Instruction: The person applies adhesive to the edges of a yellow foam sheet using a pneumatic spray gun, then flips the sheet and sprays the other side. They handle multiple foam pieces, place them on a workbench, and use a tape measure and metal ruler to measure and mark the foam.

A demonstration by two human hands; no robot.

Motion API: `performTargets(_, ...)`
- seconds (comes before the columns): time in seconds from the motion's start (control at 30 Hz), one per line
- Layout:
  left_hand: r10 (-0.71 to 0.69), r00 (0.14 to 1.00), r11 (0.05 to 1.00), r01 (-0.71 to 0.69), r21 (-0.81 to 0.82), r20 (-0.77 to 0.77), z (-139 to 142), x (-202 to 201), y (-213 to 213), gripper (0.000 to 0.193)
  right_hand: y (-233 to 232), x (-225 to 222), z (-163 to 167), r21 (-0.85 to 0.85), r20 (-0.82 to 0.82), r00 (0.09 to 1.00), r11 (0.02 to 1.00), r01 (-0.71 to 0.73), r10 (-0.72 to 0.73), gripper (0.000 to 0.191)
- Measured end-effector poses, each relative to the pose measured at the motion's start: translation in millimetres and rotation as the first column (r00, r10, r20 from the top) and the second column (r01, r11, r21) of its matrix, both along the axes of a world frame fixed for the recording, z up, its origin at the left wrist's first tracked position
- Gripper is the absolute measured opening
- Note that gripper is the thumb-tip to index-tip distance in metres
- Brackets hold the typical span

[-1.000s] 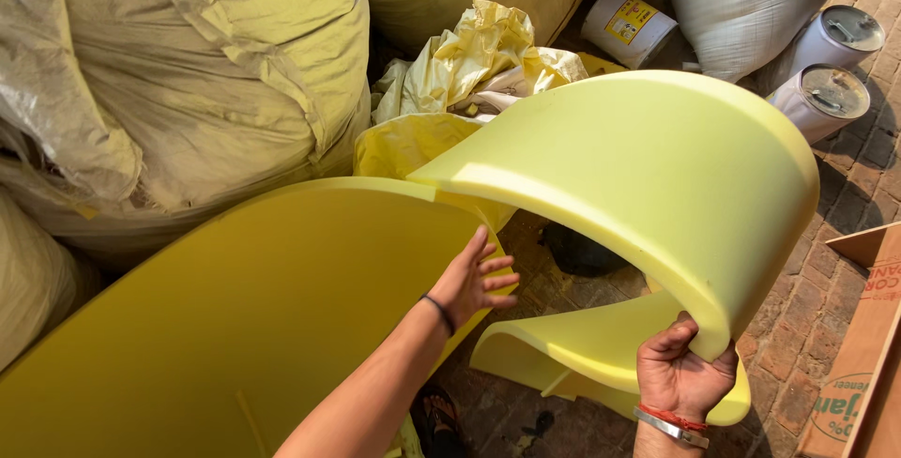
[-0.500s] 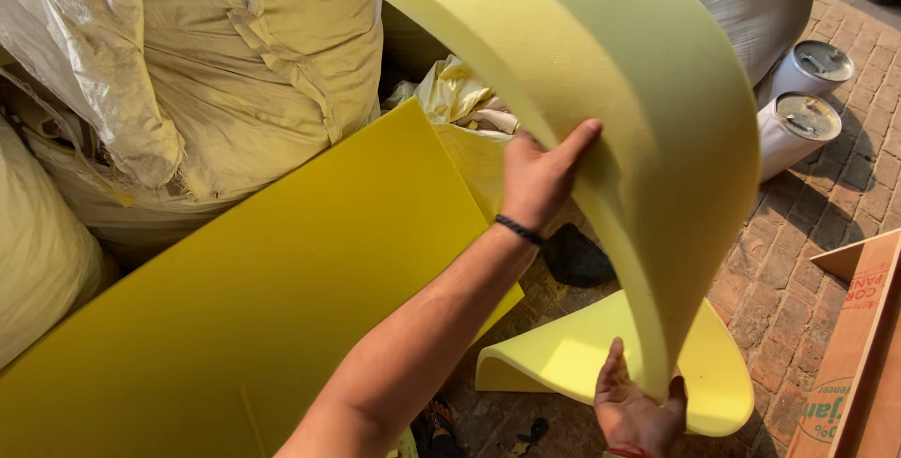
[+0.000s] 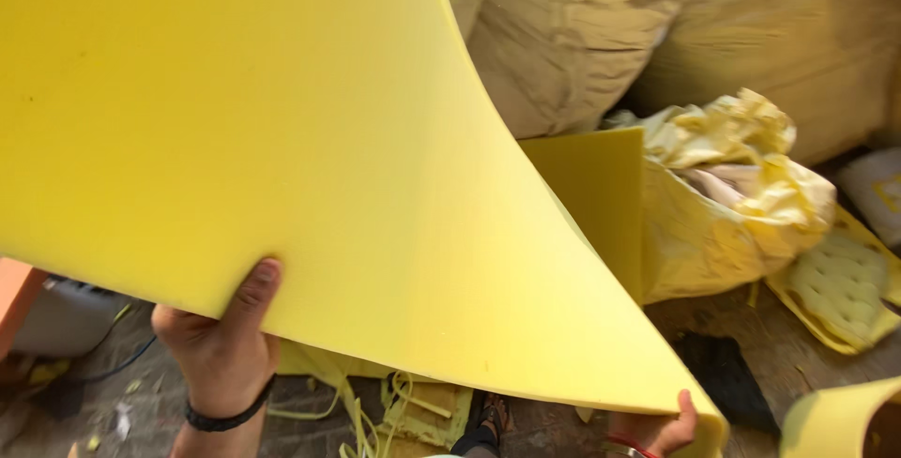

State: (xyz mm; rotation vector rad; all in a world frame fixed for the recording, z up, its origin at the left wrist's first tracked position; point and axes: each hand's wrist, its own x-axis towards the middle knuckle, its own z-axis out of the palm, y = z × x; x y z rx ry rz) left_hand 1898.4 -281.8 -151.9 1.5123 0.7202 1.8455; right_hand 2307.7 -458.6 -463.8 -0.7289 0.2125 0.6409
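Note:
A large yellow foam sheet point(image 3: 282, 139) fills the upper left of the head view, lifted up and curving down to the lower right. My left hand point(image 3: 225, 345), with a black band on the wrist, grips its lower edge, thumb on the near face. My right hand point(image 3: 662, 430) holds the sheet's lower right corner near the frame's bottom edge; a red band shows on that wrist.
Big tan sacks point(image 3: 676, 26) stand behind. An open yellow bag point(image 3: 732, 205) with crumpled plastic lies to the right, with a second foam sheet point(image 3: 591, 195) beside it. Foam offcuts point(image 3: 835, 289) and strips point(image 3: 394, 411) lie on the ground. A foot point(image 3: 488, 420) shows below.
The foam sheet has been unbent and swung up to the left, now covering most of the view. My left hand moved from its middle to its lower edge. The camera turned left.

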Motion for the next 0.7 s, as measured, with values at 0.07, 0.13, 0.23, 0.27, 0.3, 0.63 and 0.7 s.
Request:
performTargets(0.07,0.185,0.981,0.98,-0.18,-0.082,0.062,-1.6,-70.0,-18.2,0.009,24.0,-7.8,35.3,-0.101,0.087,0.992,0.992,-0.081,0.09,0.07)
performTargets(0.13,0.394,0.915,0.915,-0.382,-0.128,0.085,-4.9,-146.8,-44.2,0.013,50.7,-25.2,78.7,-0.161,0.078,0.961,0.955,-0.249,0.264,0.075)
performTargets(0.23,0.625,0.778,0.778,-0.627,-0.039,-0.062,-8.2,-280.0,-82.3,0.012,92.1,-83.5,140.1,-0.134,0.067,0.851,0.85,-0.51,0.521,0.076)
performTargets(0.27,0.686,0.716,0.724,-0.69,0.023,-0.13,-12.8,-323.0,-97.8,0.015,108.8,-111.7,156.8,-0.109,0.121,0.81,0.819,-0.563,0.573,0.074)
performTargets(0.3,0.685,0.728,0.728,-0.685,-0.003,-0.042,-18.9,-363.3,-121.0,0.015,124.9,-144.7,171.1,-0.083,0.181,0.765,0.785,-0.614,0.618,0.073)
performTargets(0.63,0.881,0.284,0.332,-0.941,-0.068,0.379,-71.9,-658.2,-415.2,0.018,198.0,-578.3,253.3,0.037,0.463,0.187,0.192,-0.981,0.867,0.062)
performTargets(0.7,0.844,0.197,0.272,-0.959,-0.08,0.499,-64.9,-673.1,-452.8,0.024,202.3,-660.7,282.2,0.016,0.502,0.033,0.028,-0.999,0.864,0.06)
